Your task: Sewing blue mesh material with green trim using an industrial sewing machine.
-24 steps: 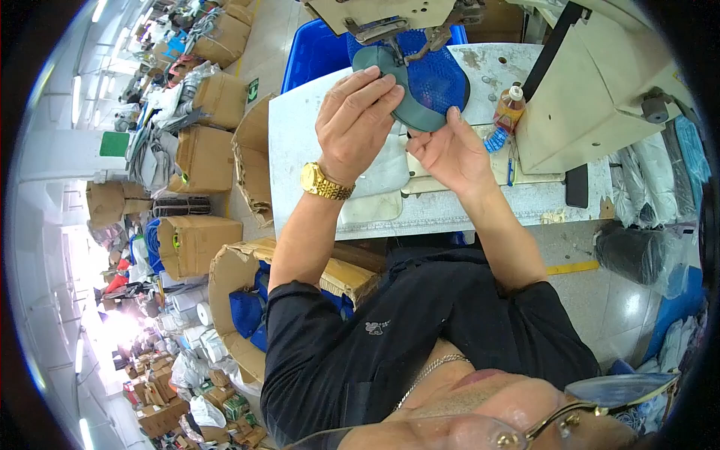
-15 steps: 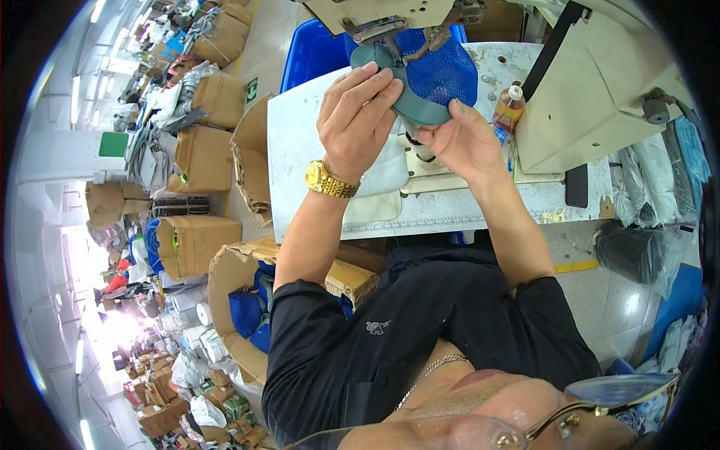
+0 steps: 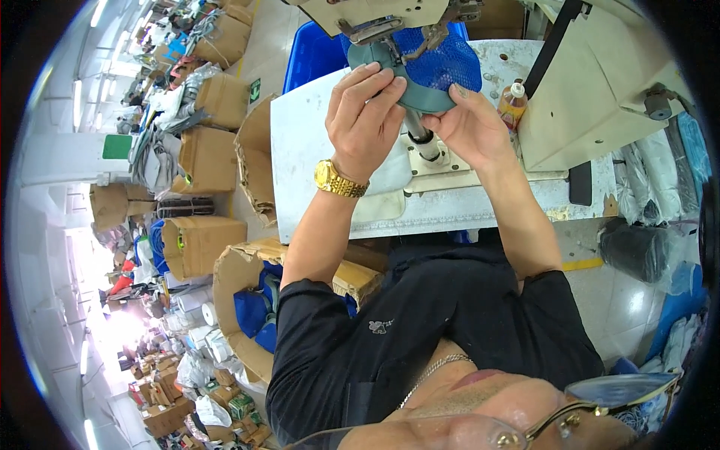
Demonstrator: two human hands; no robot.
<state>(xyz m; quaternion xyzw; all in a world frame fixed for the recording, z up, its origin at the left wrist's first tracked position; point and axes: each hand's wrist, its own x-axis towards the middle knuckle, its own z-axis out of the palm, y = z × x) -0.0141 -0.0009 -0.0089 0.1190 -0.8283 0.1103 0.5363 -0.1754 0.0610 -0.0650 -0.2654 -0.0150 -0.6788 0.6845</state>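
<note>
Near us, open cardboard boxes [image 3: 247, 300] of blue fabric sit below the white table [image 3: 307, 165]. Above it, our left hand [image 3: 365, 120] pinches the teal brim and our right hand [image 3: 469, 127] grips from beneath, both clenched on the cap piece [image 3: 431, 75] of blue mesh, keeping it seated over the machine's post so it stays flat under the sewing machine [image 3: 390, 19]. Its long axis runs left to right, brim toward us.

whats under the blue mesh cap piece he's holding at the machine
A metal post on a pale base plate rises under the cap piece. Both hands, left and right, grip the cap piece. The post's top is covered.
</note>
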